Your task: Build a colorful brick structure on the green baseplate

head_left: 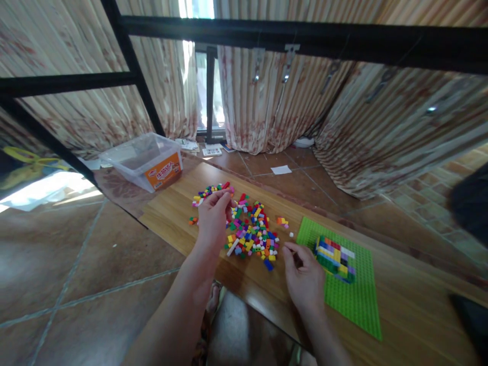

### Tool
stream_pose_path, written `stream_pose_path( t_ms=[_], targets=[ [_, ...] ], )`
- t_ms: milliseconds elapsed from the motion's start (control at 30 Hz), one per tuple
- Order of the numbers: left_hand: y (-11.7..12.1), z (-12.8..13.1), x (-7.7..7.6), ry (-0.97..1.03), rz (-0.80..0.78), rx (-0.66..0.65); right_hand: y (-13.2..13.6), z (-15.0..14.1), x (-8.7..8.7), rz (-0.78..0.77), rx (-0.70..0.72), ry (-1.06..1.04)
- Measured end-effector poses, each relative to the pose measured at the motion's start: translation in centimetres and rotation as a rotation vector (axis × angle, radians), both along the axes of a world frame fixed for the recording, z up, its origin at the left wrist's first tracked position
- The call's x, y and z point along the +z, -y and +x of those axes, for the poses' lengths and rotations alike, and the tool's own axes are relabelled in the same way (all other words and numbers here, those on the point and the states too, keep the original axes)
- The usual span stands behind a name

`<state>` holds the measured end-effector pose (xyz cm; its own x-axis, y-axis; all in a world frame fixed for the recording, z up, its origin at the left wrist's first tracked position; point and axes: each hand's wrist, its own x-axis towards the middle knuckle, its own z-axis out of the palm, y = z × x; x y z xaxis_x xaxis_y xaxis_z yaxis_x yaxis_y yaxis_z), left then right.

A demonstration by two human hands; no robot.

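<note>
1. Green baseplate [364, 300]: flat on worktop [171, 206], likely steadying the brick build [334, 258] on it.
2. Loose bricks [249, 238]: spread left of baseplate, probably for easy picking.
3. Hands apart. Left hand [213, 216]: over bricks, fingertips pinched; contents unclear.
4. Right hand [305, 277]: beside baseplate's left edge, fingers curled; can't tell if holding anything.

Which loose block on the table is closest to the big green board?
The little white block, by itself just left of the green board. The other loose blocks, even the orange ones nearby, lie farther away.
</note>
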<state>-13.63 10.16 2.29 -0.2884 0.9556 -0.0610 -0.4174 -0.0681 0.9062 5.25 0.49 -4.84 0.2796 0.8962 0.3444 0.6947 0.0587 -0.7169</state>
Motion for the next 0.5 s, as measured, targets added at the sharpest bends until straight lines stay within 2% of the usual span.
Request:
stream_pose_path(
  t_ms=[167,300,400,500],
  targets=[
    [-0.1,-0.6,0.0,0.082,-0.015,-0.007,-1.3,0.8,-0.4,0.033,-0.053,0.107],
    [0.1,-0.6,0.4,0.107,-0.043,-0.041,-4.0,1.3,0.2,0.031,-0.012,0.246],
    [0.4,-0.4,0.7,0.106,-0.063,-0.116,-6.8,1.3,1.2,0.007,0.085,0.380],
    [0.9,0.1,0.8,0.078,-0.088,-0.198,-8.9,1.3,2.0,-0.112,0.252,0.438]
  ],
)
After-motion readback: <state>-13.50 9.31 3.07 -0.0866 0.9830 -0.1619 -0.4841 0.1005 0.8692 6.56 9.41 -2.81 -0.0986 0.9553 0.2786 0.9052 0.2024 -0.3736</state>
